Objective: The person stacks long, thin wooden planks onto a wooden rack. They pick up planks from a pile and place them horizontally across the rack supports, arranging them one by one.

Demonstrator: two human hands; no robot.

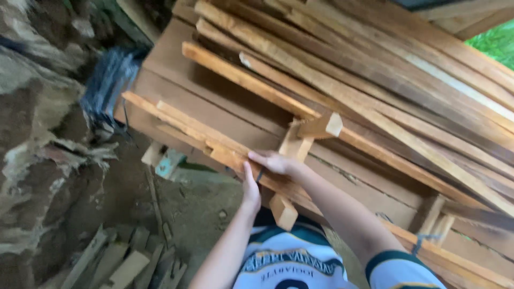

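Head view: your left hand [250,188] and right hand [273,161] both grasp a long wooden slat [214,150] at the stack's lower front edge, where the leaning planks [375,80] above could slide if you jar the short cross-blocks [300,142].

Stacked planks [375,80] crowd right; open dirt floor [187,208] left below hands.
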